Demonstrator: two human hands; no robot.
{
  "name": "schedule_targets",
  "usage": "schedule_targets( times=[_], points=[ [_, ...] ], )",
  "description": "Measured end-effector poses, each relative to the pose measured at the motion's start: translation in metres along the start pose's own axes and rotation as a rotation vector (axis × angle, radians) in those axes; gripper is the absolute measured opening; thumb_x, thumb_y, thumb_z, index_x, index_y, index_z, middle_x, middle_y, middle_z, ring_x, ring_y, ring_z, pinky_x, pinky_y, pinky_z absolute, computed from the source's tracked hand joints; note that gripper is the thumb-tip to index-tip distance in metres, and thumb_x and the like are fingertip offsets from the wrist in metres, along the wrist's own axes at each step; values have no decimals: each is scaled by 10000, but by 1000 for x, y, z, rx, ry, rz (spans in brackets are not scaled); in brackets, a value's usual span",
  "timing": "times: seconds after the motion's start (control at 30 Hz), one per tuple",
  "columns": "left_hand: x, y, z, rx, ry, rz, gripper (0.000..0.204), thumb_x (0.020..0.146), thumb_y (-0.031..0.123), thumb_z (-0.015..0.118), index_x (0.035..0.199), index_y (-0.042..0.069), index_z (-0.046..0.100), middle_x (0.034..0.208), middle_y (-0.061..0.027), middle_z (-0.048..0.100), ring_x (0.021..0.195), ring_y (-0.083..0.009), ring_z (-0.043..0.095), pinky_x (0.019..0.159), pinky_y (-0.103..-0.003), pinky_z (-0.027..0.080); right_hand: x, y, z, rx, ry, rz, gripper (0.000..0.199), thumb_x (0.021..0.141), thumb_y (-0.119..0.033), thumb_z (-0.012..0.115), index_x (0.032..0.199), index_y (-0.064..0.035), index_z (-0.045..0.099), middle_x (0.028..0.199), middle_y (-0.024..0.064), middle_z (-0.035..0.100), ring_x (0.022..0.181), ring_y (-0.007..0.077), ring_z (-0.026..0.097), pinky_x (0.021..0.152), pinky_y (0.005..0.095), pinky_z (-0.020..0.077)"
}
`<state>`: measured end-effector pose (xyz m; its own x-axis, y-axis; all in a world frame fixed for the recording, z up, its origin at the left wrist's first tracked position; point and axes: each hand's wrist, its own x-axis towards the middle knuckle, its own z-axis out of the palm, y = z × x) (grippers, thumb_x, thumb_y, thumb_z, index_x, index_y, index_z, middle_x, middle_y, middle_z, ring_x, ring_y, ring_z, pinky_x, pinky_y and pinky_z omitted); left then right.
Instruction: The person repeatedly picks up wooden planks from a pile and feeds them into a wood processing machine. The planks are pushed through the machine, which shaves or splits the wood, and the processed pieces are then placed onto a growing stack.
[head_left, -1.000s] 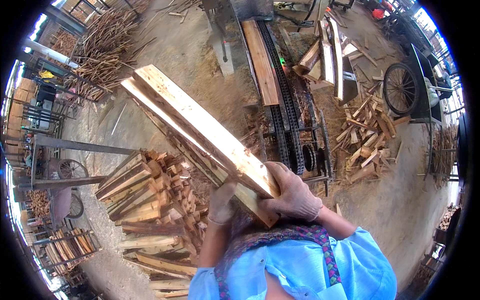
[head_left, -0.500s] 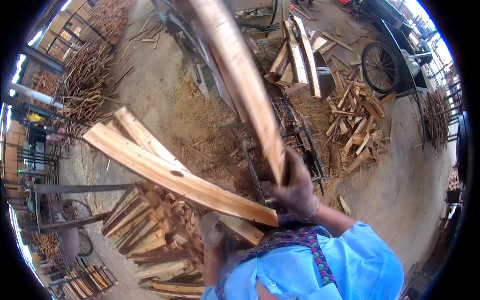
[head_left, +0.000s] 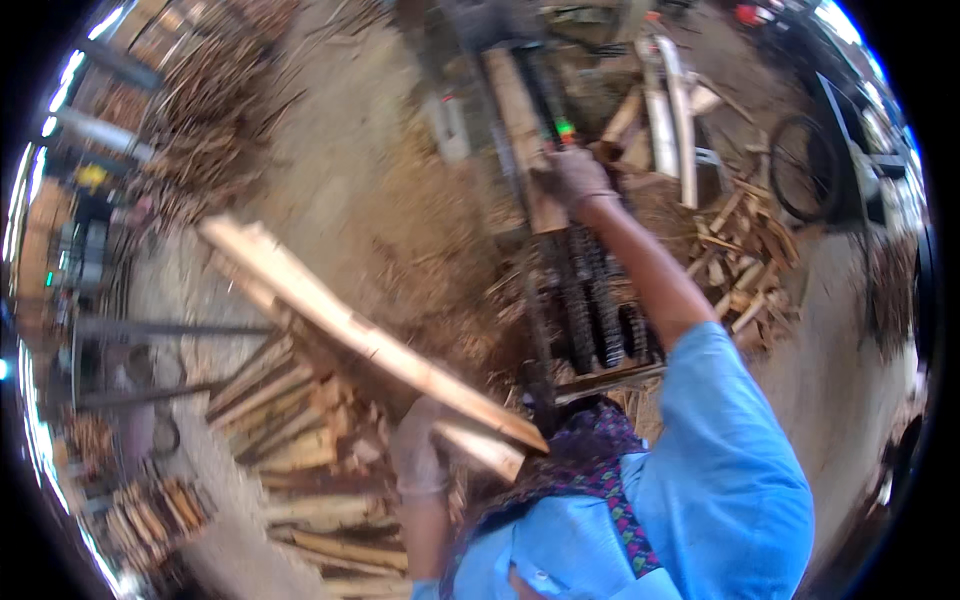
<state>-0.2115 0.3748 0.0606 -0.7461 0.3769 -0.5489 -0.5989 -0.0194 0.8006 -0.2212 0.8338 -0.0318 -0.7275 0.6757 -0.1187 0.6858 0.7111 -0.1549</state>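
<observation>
My right hand (head_left: pixel 575 178), gloved, reaches far forward along a feed machine with dark chains (head_left: pixel 590 300). Its fingers close over the right edge of a wooden board (head_left: pixel 512 120), which lies lengthwise on the machine, its far end in a dark opening. Near my waist, my gloved left hand (head_left: pixel 418 448) holds pale wooden planks (head_left: pixel 370 340) that slant away to the far left. Its fingertips are hidden behind the planks, and the hand is blurred. The planks' near ends rest close against my patterned apron (head_left: pixel 600 480).
Split wood lies stacked (head_left: pixel 290 430) at my left. Offcuts (head_left: pixel 750 270) are heaped right of the machine, with longer slabs (head_left: pixel 672 120) beyond them. A wheeled cart (head_left: pixel 850 150) stands at far right. Sticks (head_left: pixel 205 110) pile up at far left.
The board in my right hand has gone down onto the machine and forward, and my right arm is now stretched out. The planks by my left hand have tilted slightly.
</observation>
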Motion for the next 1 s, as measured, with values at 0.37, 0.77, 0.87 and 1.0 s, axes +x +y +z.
schedule_targets(
  times=[0.37,0.77,0.87,1.0],
  points=[
    [21,3,60,-14,-169,165,480,907,-2,798,1354,-5,622,1200,-82,720,1057,-184,693,944,-346,583,-250,-115,-40,1112,-271,-402,654,919,-300,799,1491,-70,579,1242,224,668,1154,399,682,968,451,557],
    [26,4,68,62,-268,198,634,843,-42,726,1447,9,540,1100,-139,717,899,-237,717,794,-344,600,-167,-1,-42,926,502,-112,393,1019,-52,695,1411,-46,662,1230,168,776,1095,240,761,922,331,588],
    [15,13,60,82,-113,135,538,820,-78,652,1349,1,596,1019,-93,725,915,-190,700,812,-331,601,-184,9,-13,1184,482,-26,328,1011,-1,678,1336,-33,711,1191,102,790,1068,144,731,932,299,574],
    [6,-3,31,-54,346,166,591,848,-90,690,1419,-34,550,1149,-167,692,963,-255,712,839,-349,614,-200,18,-7,1139,433,103,306,1026,-55,657,1324,-17,714,1142,69,777,1021,115,702,919,279,568]
  ],
)
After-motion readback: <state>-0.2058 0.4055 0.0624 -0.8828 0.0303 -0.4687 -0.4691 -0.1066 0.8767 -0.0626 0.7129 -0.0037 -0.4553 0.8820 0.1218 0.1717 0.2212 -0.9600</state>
